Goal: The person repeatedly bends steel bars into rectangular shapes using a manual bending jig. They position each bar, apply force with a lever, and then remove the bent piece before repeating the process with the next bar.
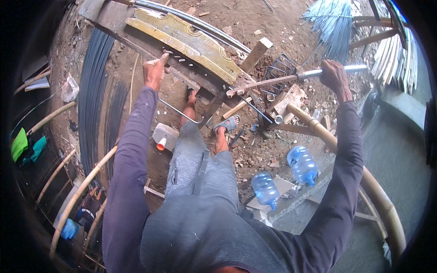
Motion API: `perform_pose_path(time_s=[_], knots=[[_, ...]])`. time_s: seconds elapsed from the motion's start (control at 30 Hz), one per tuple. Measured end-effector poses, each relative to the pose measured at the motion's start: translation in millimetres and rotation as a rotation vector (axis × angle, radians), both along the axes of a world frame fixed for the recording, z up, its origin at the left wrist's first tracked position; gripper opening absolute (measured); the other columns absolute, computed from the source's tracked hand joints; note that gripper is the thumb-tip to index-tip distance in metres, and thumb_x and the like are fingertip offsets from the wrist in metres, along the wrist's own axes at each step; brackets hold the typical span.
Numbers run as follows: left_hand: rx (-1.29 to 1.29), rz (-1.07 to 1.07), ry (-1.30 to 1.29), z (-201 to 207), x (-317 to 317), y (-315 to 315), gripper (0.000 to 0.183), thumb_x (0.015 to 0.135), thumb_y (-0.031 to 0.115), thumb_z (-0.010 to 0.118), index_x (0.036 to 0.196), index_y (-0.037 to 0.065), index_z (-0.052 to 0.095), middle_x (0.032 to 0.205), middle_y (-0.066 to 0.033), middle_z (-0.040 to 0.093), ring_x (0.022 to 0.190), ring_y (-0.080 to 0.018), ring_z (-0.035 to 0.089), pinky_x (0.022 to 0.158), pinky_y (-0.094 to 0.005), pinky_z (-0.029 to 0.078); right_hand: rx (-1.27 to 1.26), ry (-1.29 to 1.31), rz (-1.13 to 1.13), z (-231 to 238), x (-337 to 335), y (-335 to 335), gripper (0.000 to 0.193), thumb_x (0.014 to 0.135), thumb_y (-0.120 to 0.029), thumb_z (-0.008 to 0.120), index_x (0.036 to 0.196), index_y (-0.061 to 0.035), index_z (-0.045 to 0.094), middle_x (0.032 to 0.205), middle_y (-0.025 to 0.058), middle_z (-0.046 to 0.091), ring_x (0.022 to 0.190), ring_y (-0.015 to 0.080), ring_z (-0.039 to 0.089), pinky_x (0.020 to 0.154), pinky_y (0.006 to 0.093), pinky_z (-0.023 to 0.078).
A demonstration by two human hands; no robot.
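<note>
My right hand point(334, 78) is closed round the silver pipe end of a long lever bar point(273, 83), whose rusty shaft reaches left to the corner of a workbench point(132, 38). At the bench's near edge, my left hand point(154, 72) has its index finger stretched forward and the other fingers curled; what they hold, if anything, is hidden. The fingertip is beside a row of short pale pegs point(182, 60). A thin steel rod with a hooked end point(198, 120) shows to the right of my left forearm, below the bench. A worn yellow board point(182, 34) lies along the bench top.
Bundled dark rods point(93, 100) lie at left, near bamboo poles point(86, 182). Bent wire frames point(280, 68) sit beyond the lever. Two blue water jugs point(302, 164) lie at lower right beside a bamboo rail point(382, 204). Rubble surrounds my sandalled foot point(226, 123).
</note>
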State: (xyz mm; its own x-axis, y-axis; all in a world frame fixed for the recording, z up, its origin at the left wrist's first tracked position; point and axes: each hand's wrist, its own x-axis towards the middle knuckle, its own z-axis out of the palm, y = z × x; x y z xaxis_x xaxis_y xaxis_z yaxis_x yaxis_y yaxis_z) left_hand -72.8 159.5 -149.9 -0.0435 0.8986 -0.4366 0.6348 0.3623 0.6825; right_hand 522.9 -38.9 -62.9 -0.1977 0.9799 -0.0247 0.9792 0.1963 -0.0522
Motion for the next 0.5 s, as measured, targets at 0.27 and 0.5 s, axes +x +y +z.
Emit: perform_pose_path(time_s=[0.27,0.5], knots=[[0.157,0.024,0.079,2,11,-8,0.059,0.085,0.054,0.073,0.059,0.002,0.066,0.057,-0.0074,0.059,0.057,-0.0191,0.050,0.060,-0.0393,0.039,-0.083,-0.170,-0.272,-13,-3,-34,0.007,0.073,-0.009,0.065,0.080,-0.0077,0.061,0.075,0.0147,0.068,0.075,0.0354,0.069,0.072,0.0475,0.051],[0.169,0.000,0.317,20,24,-15,0.061,0.085,0.059,0.070,0.061,0.004,0.065,0.055,-0.0112,0.051,0.057,-0.0217,0.049,0.058,-0.0422,0.038,-0.176,-0.143,-0.564,-18,-39,-123,0.008,0.073,-0.012,0.066,0.079,-0.0079,0.064,0.076,0.0173,0.069,0.075,0.0357,0.070,0.069,0.0486,0.053]])
